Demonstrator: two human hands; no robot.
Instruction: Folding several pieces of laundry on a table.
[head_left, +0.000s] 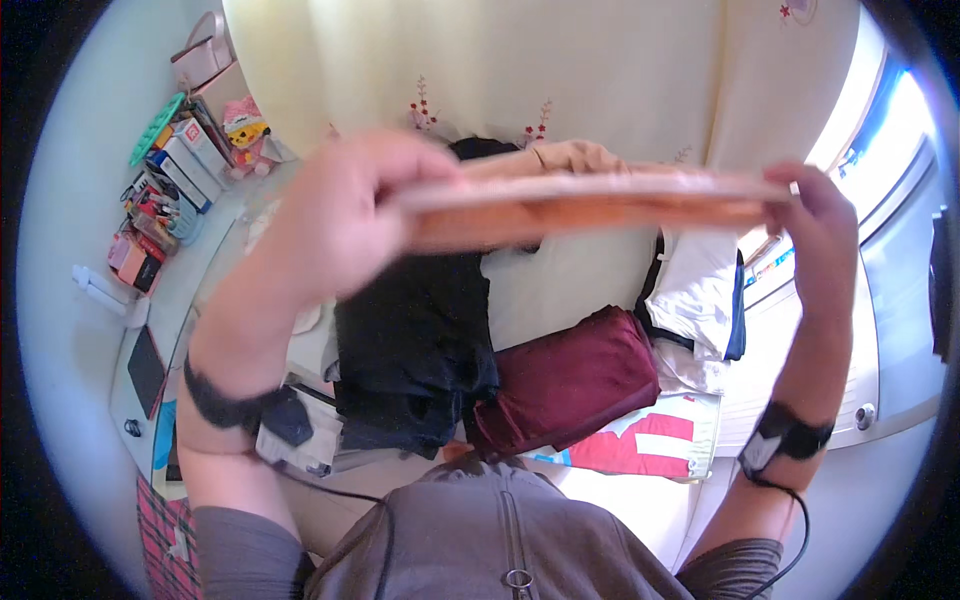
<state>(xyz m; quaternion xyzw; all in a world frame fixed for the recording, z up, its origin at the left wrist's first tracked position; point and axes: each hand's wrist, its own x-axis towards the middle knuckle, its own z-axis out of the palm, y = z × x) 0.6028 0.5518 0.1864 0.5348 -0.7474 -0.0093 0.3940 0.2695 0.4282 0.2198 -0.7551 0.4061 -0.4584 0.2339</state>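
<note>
Both my hands are raised high before me, holding a peach-and-orange fabric item (592, 202) stretched between them, blurred by motion. My left hand (352, 210) grips its left end, and my right hand (810, 210) pinches its right end. Below lies a black garment (412, 352), and right of that a folded maroon garment (577, 382). A white garment (694, 292) rests on dark blue cloth at the right. Part of another black cloth (484, 146) shows behind the raised fabric.
A desk on the left holds books (184, 161), a pen cup (184, 221), a plush toy (247, 139) and a black tablet-like object (147, 367). A cream curtain (600, 75) with embroidered flowers hangs ahead. A white door or panel with a round knob (865, 415) stands at the right.
</note>
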